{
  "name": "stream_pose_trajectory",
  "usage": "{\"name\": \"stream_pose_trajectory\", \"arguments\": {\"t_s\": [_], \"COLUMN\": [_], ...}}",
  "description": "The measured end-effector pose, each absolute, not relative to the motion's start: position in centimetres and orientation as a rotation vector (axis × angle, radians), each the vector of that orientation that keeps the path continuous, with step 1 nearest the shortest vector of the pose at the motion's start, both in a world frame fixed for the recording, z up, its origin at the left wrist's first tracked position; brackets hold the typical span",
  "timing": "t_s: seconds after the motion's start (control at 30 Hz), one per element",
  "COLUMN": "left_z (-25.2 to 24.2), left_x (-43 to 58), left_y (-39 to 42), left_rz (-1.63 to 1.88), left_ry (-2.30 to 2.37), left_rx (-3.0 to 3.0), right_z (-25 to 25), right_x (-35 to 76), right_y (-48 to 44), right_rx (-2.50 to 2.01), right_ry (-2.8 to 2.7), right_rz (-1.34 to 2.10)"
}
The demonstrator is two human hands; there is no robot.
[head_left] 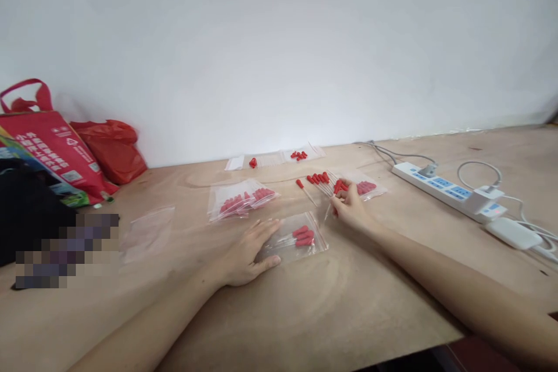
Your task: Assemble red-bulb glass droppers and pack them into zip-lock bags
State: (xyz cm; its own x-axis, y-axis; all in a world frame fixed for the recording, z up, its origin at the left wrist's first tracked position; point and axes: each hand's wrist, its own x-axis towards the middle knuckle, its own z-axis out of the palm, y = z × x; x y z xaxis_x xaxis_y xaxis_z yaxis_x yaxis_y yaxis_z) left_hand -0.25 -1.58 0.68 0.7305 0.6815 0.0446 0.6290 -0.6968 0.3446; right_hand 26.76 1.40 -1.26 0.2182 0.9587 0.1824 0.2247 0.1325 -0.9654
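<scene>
My left hand lies flat, fingers stretched, on the left edge of a clear zip bag. Inside that bag are several droppers with red rubber bulbs. My right hand is closed in a pinch on a red-bulbed dropper, whose thin clear tube points down toward the table. Just behind those fingers lies a fan of loose droppers, bulbs pointing away from me. One single dropper rests apart, left of the fan. My right fingertips are partly hidden.
Filled zip bags overlap at centre left; another filled bag lies beyond my right hand. Loose red bulbs and clear tubes sit by the wall. An unfilled-looking bag, red bags and a power strip flank the work area.
</scene>
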Motion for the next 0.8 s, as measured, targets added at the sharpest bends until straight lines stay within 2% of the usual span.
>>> {"name": "stream_pose_trajectory", "arguments": {"t_s": [0.17,0.47,0.8], "left_z": [0.6,0.6,0.7], "left_x": [-0.8,-1.4,-1.3], "left_y": [-1.6,-1.5,-1.6], "left_rz": [0.474,0.384,0.373], "left_ry": [1.090,1.005,0.998], "left_rx": [2.571,2.532,2.528], "right_z": [-1.3,-0.9,-1.6], "right_x": [25.0,23.9,24.7], "right_y": [0.8,0.0,-0.5], "right_rx": [-1.269,-1.157,-1.298], "right_ry": [-0.975,-0.776,-1.423], "right_rz": [0.926,1.291,1.304]}}
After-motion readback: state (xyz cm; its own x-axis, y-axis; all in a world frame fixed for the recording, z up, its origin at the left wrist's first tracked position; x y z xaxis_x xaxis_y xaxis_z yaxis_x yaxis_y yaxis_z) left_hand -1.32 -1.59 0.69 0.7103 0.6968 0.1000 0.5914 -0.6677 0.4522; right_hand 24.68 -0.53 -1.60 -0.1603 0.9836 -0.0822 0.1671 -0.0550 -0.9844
